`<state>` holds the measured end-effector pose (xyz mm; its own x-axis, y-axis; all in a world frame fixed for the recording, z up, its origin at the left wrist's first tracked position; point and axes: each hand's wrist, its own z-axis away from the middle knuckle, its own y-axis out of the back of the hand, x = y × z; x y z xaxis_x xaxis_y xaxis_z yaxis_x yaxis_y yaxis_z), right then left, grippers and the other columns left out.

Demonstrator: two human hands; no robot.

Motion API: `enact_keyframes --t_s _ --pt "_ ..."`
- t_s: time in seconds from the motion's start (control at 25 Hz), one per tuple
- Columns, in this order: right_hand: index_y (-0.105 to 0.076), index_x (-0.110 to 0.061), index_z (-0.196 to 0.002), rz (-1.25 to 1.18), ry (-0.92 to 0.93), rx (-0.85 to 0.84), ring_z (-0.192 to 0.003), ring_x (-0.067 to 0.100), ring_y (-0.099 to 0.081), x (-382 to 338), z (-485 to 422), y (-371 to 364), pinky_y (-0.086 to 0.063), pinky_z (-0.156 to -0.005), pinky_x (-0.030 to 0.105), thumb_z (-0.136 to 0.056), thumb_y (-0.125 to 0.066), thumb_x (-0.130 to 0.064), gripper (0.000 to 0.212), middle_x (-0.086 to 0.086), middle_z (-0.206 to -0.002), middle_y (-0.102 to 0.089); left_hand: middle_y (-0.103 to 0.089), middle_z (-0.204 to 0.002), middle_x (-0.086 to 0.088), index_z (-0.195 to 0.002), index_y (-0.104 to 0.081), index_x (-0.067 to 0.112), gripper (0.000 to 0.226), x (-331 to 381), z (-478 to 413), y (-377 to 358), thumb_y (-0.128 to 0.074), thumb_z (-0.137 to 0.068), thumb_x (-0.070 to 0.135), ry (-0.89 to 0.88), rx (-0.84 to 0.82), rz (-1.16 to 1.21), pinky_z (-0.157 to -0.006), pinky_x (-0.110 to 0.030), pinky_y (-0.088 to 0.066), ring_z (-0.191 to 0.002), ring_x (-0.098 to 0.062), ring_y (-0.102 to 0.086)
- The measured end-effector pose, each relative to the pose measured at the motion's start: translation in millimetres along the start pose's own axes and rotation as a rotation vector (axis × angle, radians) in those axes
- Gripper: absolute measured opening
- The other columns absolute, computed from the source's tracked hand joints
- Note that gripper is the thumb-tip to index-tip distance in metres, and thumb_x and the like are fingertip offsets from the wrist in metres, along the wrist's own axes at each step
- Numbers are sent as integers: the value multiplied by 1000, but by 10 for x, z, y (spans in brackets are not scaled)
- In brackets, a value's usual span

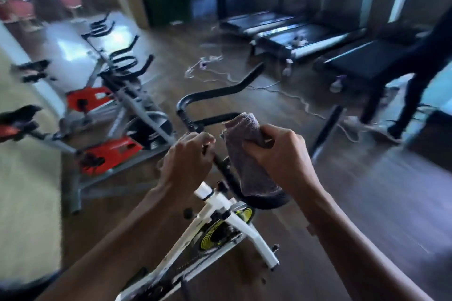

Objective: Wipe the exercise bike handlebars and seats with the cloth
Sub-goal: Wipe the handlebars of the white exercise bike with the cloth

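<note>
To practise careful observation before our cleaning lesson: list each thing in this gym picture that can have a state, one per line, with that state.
Left hand: grips the black curved handlebar.
Right hand: holds the grey knitted cloth.
Grey knitted cloth: bunched, draped over the handlebar.
White-framed exercise bike: upright.
Red and grey exercise bikes: upright, nobody on them.
White cables: loose on the wooden floor.
</note>
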<state>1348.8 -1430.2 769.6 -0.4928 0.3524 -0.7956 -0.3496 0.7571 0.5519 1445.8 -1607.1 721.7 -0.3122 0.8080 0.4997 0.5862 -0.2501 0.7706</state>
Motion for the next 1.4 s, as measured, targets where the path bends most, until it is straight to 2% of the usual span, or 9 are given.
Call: enact_keyframes --t_s 0.24,0.56,0.64,0.8,0.92,1.0,1.12,1.28,1.4 --pt "-75 -17 -89 190 -200 403 -72 13 -60 280 -66 433 -37 -62 20 -81 -78 -28 14 0 -79 -72 -66 -91 -7 -96 -68 18 21 646 -751 -560 -49 -96 25 -366 -194 121 -74 -35 -48 -86 -30 -63" --pt "-73 -9 -80 379 -361 746 -72 22 -53 588 -295 337 -31 -64 27 -91 -71 -31 25 7 -79 -58 -76 -98 2 -98 -73 22 14 1039 -1458 -1103 -62 -90 22 -423 -577 333 -80 -30 -54 -92 -19 -70" --pt "-75 -10 -102 441 -405 769 -77 22 -55 666 -409 334 -39 -67 29 -93 -68 -29 22 5 -90 -57 -76 -101 -2 -99 -75 19 15 1145 -1596 -1228 -64 -89 19 -378 -642 378 -83 -29 -52 -97 -20 -69" --pt "-62 -15 -134 601 -438 786 -96 33 -63 884 -733 369 -51 -81 39 -89 -67 -20 45 8 -108 -55 -75 -102 -8 -99 -75 17 17 1294 -1808 -1585 -64 -86 19 -220 -770 501 -90 -36 -54 -99 -25 -68" --pt "-53 -11 -139 632 -436 745 -104 34 -61 1044 -1014 319 -54 -83 44 -86 -68 -10 56 11 -116 -53 -73 -90 -10 -86 -69 23 15 1346 -1856 -1870 -60 -76 27 -48 -885 669 -76 -33 -51 -82 -25 -65" --pt "-51 -9 -133 560 -385 756 -101 35 -59 1147 -1140 212 -53 -76 45 -86 -67 -10 50 12 -116 -54 -67 -81 -7 -84 -66 20 10 1367 -1845 -2016 -57 -88 17 96 -948 842 -66 -29 -45 -71 -21 -60" --pt "-52 -11 -116 498 -357 757 -98 32 -56 1284 -1200 131 -54 -70 47 -84 -71 -19 38 10 -112 -50 -68 -75 -5 -82 -65 12 27 1395 -1848 -2151 -44 -99 12 317 -1041 1063 -63 -27 -52 -69 -20 -64" --pt "-52 -12 -120 637 -360 731 -120 27 -42 1398 -1138 122 -41 -94 39 -87 -70 -44 50 9 -134 -43 -67 -70 -2 -92 -64 12 31 1390 -1882 -2220 -41 -105 28 532 -1159 1226 -54 -22 -53 -61 -12 -66" --pt "-47 -9 -135 603 -265 613 -147 30 -27 1537 -1054 52 -33 -116 45 -97 -53 -39 49 12 -158 -31 -68 -63 1 -89 -64 12 47 1396 -1897 -2198 -32 -108 39 535 -1237 1235 -52 -21 -51 -53 -8 -64"
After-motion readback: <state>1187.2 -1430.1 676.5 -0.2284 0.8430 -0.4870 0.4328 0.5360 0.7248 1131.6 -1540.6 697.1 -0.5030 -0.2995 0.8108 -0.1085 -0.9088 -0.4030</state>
